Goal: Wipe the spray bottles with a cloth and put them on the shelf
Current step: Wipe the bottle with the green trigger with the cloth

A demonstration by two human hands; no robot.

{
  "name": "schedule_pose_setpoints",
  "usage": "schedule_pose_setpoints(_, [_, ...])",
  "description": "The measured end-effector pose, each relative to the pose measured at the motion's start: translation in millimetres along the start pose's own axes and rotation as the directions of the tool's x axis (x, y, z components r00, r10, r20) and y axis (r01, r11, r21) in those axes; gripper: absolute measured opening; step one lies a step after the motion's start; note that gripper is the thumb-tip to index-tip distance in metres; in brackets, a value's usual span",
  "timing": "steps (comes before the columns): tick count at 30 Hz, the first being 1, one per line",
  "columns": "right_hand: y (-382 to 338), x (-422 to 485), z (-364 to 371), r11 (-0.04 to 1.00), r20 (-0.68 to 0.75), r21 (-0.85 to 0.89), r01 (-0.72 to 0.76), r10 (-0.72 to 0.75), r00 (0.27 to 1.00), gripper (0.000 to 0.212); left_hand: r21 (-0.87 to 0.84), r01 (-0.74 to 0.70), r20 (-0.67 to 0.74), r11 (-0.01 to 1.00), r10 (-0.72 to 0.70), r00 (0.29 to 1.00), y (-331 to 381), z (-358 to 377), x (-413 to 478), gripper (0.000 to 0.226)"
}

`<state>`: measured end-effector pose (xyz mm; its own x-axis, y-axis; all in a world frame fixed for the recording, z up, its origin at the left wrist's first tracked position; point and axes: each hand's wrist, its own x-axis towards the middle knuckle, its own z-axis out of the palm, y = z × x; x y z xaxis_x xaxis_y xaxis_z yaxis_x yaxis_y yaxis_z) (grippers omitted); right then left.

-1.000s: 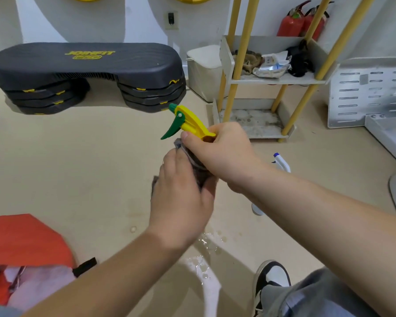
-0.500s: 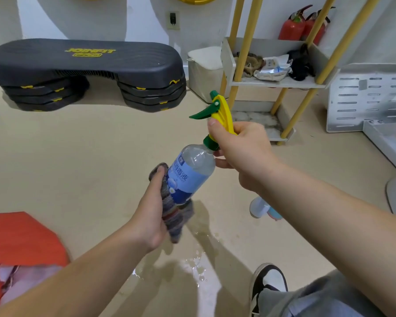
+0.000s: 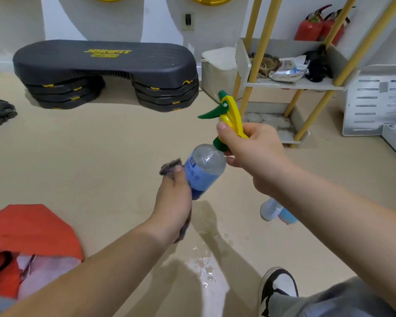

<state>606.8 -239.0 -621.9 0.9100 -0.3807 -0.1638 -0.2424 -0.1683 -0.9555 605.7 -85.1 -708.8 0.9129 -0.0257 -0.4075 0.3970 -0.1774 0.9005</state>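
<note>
Bottle tilted mid-air, scene centre; shelf far right. Right hand grips yellow spray head; left hand holds cloth curled round bottle's lower body. Risk: wet plastic slips, or thumb squeezes trigger, adding to puddle near, below.

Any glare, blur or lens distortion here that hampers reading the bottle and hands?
Head view: soft, even light; the spray bottle, cloth, left hand and right hand are sharp. Head view: the wet patch below them glares white. Head view: the shelf poles slant, likely from the wide-angle lens.
</note>
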Motion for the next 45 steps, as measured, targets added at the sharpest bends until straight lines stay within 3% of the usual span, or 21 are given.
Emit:
schedule_pose_setpoints(2, [0, -3, 3, 0.996, 0.043, -0.031, 0.084, -0.083, 0.996, 0.041, 0.186, -0.373, 0.036, 0.909, 0.374, 0.927, 7, -1, 1, 0.041])
schedule_pose_setpoints(4, [-1, -5, 4, 0.992, 0.092, -0.029, 0.119, -0.116, 0.989, 0.045, 0.163, -0.55, 0.147, 0.819, 0.531, 0.835, 23, -3, -2, 0.042])
schedule_pose_setpoints(6, [-3, -6, 2, 0.991, 0.161, -0.009, 0.137, -0.133, 0.978, 0.045, 0.019, -0.459, 0.254, 0.888, 0.44, 0.861, 42, -12, -1, 0.038])
schedule_pose_setpoints(8, [-5, -8, -1, 0.988, 0.256, 0.007, 0.155, -0.152, 0.955, 0.039, -0.21, -0.221, 0.376, 0.952, 0.287, 0.881, 56, -25, 1, 0.029])
schedule_pose_setpoints(10, [-7, -10, -4, 0.983, 0.338, 0.001, 0.184, -0.173, 0.925, 0.036, -0.37, 0.035, 0.473, 0.929, 0.155, 0.867, 57, -33, 4, 0.03])
schedule_pose_setpoints(12, [-7, -9, -5, 0.98, 0.389, -0.022, 0.198, -0.174, 0.905, 0.029, -0.405, 0.219, 0.545, 0.888, 0.042, 0.838, 47, -35, 8, 0.034])
schedule_pose_setpoints(15, [-4, -2, -8, 0.982, 0.417, -0.022, 0.186, -0.16, 0.895, 0.023, -0.313, 0.369, 0.741, 0.875, -0.018, 0.672, 35, -33, 5, 0.055])
schedule_pose_setpoints(17, [-1, 4, -14, 0.982, 0.414, -0.035, 0.185, -0.154, 0.897, 0.023, -0.308, 0.382, 0.826, 0.871, 0.046, 0.562, 33, -34, 5, 0.064])
schedule_pose_setpoints(19, [0, 8, -18, 0.99, 0.407, 0.01, 0.143, -0.135, 0.904, 0.025, -0.288, 0.374, 0.865, 0.881, 0.072, 0.496, 35, -36, 4, 0.071])
schedule_pose_setpoints(20, [0, 8, -19, 0.994, 0.401, 0.048, 0.103, -0.113, 0.909, 0.025, -0.268, 0.345, 0.864, 0.899, 0.066, 0.499, 36, -36, 3, 0.068])
schedule_pose_setpoints(22, [1, 7, -18, 0.998, 0.349, 0.058, 0.037, -0.055, 0.936, 0.027, -0.233, 0.215, 0.791, 0.948, 0.057, 0.609, 39, -31, 0, 0.048])
schedule_pose_setpoints(25, [4, 7, -18, 0.995, 0.174, -0.099, -0.024, 0.041, 0.984, 0.049, -0.092, -0.075, 0.536, 0.993, 0.113, 0.837, 40, -16, -9, 0.034])
schedule_pose_setpoints(28, [1, 1, -13, 0.981, 0.165, -0.189, -0.045, 0.077, 0.983, 0.049, 0.124, -0.227, 0.231, 0.966, 0.195, 0.953, 32, -6, -9, 0.036])
schedule_pose_setpoints(30, [-6, -7, -6, 0.981, 0.233, -0.196, 0.002, 0.045, 0.971, 0.041, 0.22, -0.253, 0.112, 0.942, 0.233, 0.966, 26, -7, -4, 0.036])
schedule_pose_setpoints(33, [-14, -17, 4, 0.987, 0.299, -0.158, -0.016, 0.063, 0.952, 0.046, 0.418, -0.321, 0.056, 0.85, 0.328, 0.943, 25, -9, 0, 0.032])
schedule_pose_setpoints(36, [-11, -17, 12, 0.989, 0.201, -0.137, -0.047, 0.074, 0.977, 0.053, 0.606, -0.407, 0.061, 0.684, 0.47, 0.88, 22, -7, -3, 0.03])
schedule_pose_setpoints(39, [-10, -16, 20, 0.994, 0.098, -0.091, -0.058, 0.066, 0.993, 0.032, 0.682, -0.426, 0.086, 0.595, 0.513, 0.854, 18, -2, -1, 0.037])
schedule_pose_setpoints(42, [-10, -11, 17, 0.999, 0.046, -0.029, -0.037, 0.039, 0.998, 0.036, 0.547, -0.415, 0.106, 0.727, 0.432, 0.896, 23, -2, 1, 0.038])
schedule_pose_setpoints(45, [-10, -4, 6, 0.998, 0.035, 0.06, -0.032, 0.029, 0.999, 0.054, 0.147, -0.261, 0.161, 0.954, 0.238, 0.958, 34, -10, 8, 0.045])
